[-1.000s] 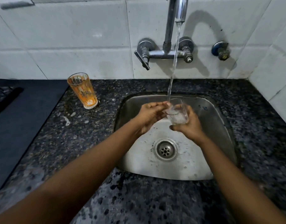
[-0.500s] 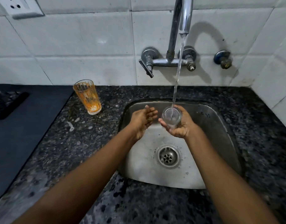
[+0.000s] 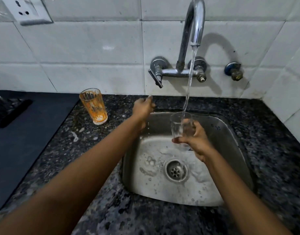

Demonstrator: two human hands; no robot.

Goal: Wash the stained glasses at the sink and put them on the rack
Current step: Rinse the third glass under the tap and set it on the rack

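Head view: right hand hides clear glass base; left hand blurred.

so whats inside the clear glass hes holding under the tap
The tap's stream runs into the clear glass; water pools low inside. The right hand grips it, fingers covering its base.

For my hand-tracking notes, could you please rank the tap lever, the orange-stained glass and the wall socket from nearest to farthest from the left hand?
From the left hand:
1. Tap lever, just above it to the right.
2. Orange-stained glass, on the counter to its left.
3. Wall socket, high on the tiles, far left.
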